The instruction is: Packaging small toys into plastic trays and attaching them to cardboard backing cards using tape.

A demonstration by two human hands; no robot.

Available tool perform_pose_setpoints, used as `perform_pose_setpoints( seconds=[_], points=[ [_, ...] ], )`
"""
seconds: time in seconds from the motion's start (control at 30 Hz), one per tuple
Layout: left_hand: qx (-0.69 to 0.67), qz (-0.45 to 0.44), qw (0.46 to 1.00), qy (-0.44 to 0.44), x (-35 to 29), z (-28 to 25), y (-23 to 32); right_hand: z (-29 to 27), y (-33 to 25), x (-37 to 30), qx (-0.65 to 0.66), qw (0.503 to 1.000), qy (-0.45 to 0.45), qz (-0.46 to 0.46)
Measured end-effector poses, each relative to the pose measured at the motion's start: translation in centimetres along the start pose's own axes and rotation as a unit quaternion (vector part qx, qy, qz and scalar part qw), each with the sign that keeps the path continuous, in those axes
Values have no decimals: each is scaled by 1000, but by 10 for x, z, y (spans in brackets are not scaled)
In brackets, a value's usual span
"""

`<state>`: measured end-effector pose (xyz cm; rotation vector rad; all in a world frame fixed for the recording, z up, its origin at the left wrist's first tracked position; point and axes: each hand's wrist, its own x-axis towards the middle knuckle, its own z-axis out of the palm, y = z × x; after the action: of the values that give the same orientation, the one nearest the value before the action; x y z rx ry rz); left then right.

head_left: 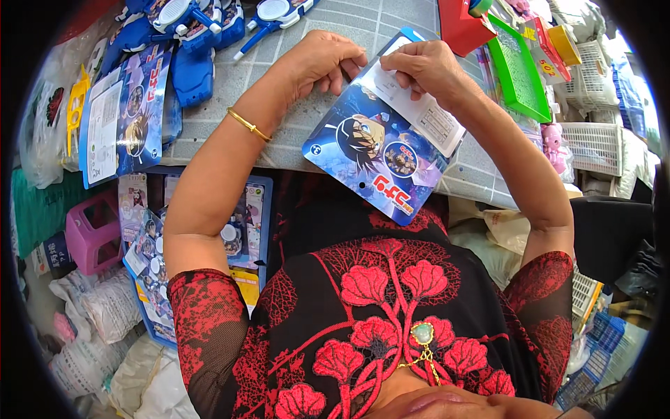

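A blue cardboard packaging card (380, 133) with cartoon print and a white panel lies tilted on the grey table, its lower corner jutting over the front edge. My right hand (429, 70) pinches at its upper part, thumb and forefinger together over the white panel. By the card's upper left edge is my left hand (324, 63), fingers curled inward; what is between their tips, if anything, is too small to tell. Blue and white plastic toys (192, 59) are heaped beyond my left forearm. A stack of matching cards (132, 119) lies at the left.
A green tray (516, 70) and a red box (466, 26) stand at the right, with white plastic baskets (592, 146) beyond. Below the table's left edge are a blue-rimmed box (264, 230) of packaged goods and a pink plastic stool (98, 230). Bags crowd both sides.
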<state>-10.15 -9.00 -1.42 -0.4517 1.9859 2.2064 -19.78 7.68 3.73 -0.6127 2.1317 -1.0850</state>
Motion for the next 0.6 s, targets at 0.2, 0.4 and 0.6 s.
perform_pose_setpoints(
  seconds=[0.2,0.4,0.6],
  points=[
    [4,-4,1000,-2,0,5,1,-1,1,2,-23,1000,-6,13],
    [23,20,999,16,5,8,-2,-3,-5,6,-93,995,-23,7],
    [0,19,1000,21,4,10,-3,-12,3,6,-258,965,-21,-37]
  ],
)
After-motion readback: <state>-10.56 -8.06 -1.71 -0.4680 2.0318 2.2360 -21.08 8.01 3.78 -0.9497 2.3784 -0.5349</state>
